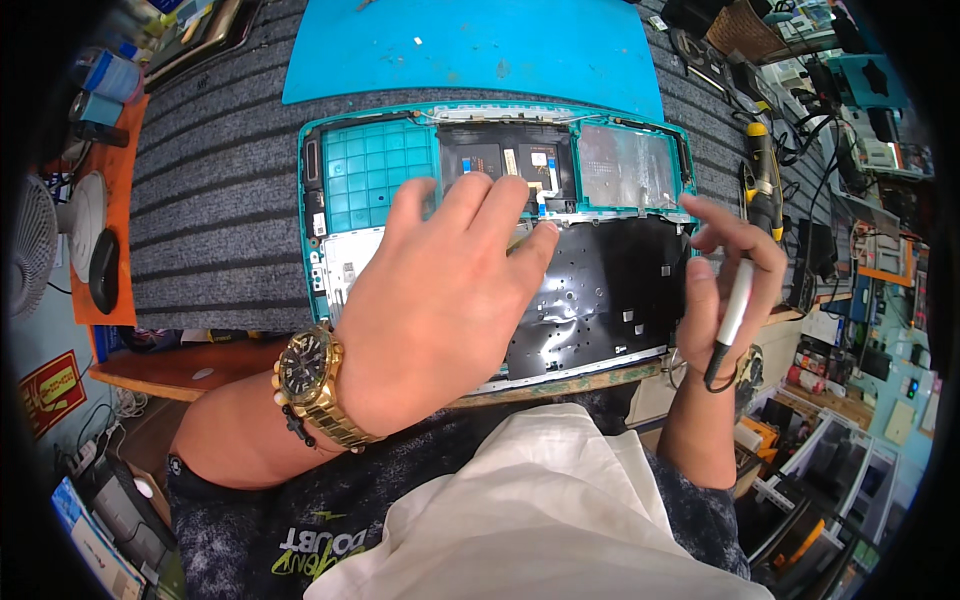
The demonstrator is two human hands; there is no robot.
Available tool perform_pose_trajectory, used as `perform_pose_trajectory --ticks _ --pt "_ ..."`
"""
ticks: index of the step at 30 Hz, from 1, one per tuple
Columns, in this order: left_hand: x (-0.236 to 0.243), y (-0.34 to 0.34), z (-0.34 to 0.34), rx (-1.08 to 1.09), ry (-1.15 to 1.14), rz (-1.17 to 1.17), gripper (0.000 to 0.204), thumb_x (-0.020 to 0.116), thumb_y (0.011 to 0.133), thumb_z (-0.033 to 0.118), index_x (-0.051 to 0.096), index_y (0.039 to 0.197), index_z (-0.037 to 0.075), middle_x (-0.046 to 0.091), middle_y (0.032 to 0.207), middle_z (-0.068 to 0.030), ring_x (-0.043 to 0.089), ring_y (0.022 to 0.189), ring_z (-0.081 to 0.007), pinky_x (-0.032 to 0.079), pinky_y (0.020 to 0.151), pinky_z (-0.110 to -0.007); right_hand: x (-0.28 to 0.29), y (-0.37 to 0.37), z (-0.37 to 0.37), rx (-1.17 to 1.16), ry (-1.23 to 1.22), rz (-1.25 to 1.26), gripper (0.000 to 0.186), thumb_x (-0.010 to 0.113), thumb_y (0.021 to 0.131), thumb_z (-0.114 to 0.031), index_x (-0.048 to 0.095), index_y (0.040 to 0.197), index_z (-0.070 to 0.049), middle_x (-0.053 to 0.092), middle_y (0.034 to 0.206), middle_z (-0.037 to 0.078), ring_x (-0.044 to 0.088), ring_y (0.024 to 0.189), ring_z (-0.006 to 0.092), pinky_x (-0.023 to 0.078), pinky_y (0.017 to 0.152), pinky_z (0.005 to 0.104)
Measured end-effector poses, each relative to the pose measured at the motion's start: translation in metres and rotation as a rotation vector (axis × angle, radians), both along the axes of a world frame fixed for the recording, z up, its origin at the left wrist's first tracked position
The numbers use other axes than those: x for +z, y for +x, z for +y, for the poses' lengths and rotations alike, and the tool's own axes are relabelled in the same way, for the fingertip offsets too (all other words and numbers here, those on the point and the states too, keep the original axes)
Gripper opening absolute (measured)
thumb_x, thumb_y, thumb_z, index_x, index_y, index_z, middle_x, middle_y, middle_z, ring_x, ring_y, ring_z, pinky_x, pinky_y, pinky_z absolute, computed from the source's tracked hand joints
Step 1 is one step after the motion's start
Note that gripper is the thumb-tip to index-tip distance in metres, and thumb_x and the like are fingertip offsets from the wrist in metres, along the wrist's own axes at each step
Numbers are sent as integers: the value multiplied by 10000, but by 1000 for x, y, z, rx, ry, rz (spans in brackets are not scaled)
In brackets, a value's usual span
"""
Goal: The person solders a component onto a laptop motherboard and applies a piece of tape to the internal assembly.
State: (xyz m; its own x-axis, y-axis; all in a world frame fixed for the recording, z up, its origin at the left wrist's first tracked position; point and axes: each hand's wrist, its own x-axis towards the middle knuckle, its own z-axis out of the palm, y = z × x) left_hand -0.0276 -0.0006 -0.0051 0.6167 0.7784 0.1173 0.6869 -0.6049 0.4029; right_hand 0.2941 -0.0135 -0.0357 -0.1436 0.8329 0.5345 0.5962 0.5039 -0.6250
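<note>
A teal laptop chassis (372,178) lies opened on the bench, its inner side up. My left hand (440,275), wearing a gold watch, is over its left and middle part. Its fingers are apart, with the tips by the touchpad's black underside (480,150) and its thumb near a small white ribbon cable (547,197). What lies beneath the palm is hidden. Right of the chassis, my right hand (725,265) holds a slim white pen-shaped tool (738,308) with a black end. A black keyboard backing sheet (595,295) covers the chassis's near right part.
Beyond the chassis is a blue work mat (480,50) on grey striped carpet (220,200). A yellow-and-black screwdriver (760,165) and cables lie to the right. At the left are a fan (35,235) and an orange board (110,280). The wooden bench edge (570,385) runs close to my body.
</note>
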Motion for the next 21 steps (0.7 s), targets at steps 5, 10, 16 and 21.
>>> perform_pose_trajectory --ticks 5,10,16,21 --pt "2 -2 0 -13 2 -12 555 690 895 4 794 1438 47 648 1490 -219 638 1380 -413 469 1200 -580 -13 43 6 -162 45 140 374 667 1120 -120 509 1448 -33 775 1442 306 621 990 165 549 1018 355" --pt "7 -8 1 -61 14 -73 562 683 896 -23 822 1429 85 671 1487 -230 677 1340 -431 529 1176 -553 -34 63 11 -127 -21 320 393 645 1112 -69 516 1482 -43 754 1471 345 637 982 156 551 1019 352" --pt "25 -51 19 51 110 -160 623 659 893 -139 819 1452 82 745 1406 -216 740 1210 -432 621 1020 -454 -36 65 11 -136 -29 287 387 616 1111 -32 523 1486 -45 749 1470 356 646 986 158 559 998 349" --pt "22 -82 34 82 117 -158 498 716 948 -110 834 1404 51 763 1356 -198 751 1136 -392 614 940 -453 -35 62 12 -134 -31 260 388 628 1098 -36 524 1473 -37 756 1460 356 645 961 153 562 995 344"
